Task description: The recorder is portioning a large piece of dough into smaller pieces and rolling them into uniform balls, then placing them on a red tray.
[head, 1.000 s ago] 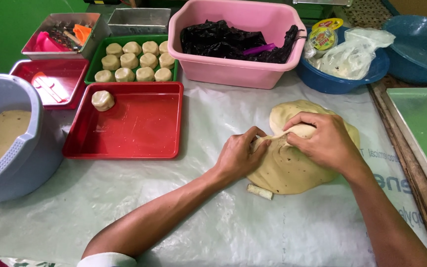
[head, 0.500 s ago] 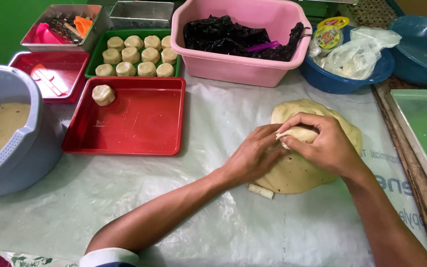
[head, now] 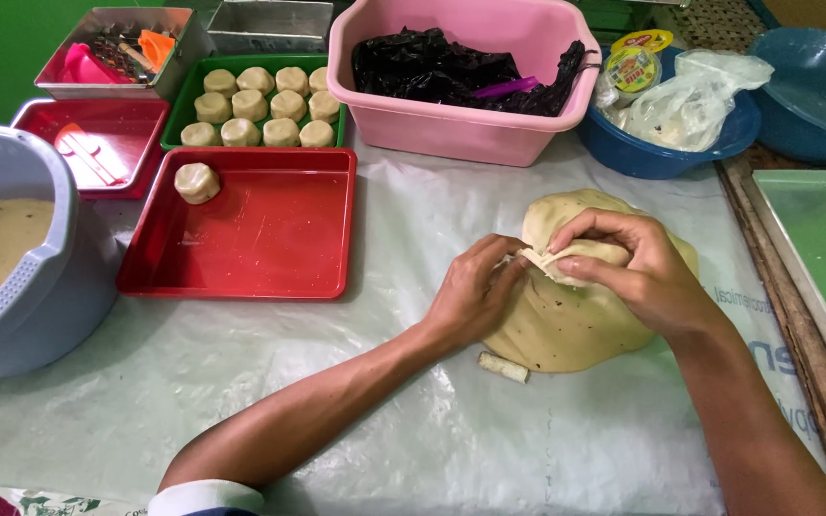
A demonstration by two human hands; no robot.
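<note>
- Left hand (head: pixel 470 296): fingers curled, pinching the edge of a thin flap pulled up from the dough mass (head: pixel 576 306). Closed on the dough, not flat.
- Right hand (head: pixel 638 263): resting on top of the dough mass, thumb + fingertips nipping the same flap from the other side; knuckles arched, hand mostly closed.
- Dough mass: big pale-yellow lump w/ dark specks, sits on the clear plastic sheet (head: pixel 413 411) covering the table, right of centre, just below the blue bowl (head: pixel 662 153).
- Small dough scrap (head: pixel 504 367): short roll lying on the sheet, touching or just beside the lump's near edge, can't tell which.
- Red tray (head: pixel 250 229): left of the hands, well apart; one shaped dough ball (head: pixel 197 182) in its far-left corner.
- Green tray (head: pixel 179 115): behind the red tray, holds two rows of similar dough balls.
- Pink tub (head: pixel 451 134): behind, w/ black plastic inside.
- Grey-blue strainer bowl (head: pixel 59 287): far left, tan batter-like filling inside.
- Blue bowl: holds a crumpled clear bag + a small lidded cup.
</note>
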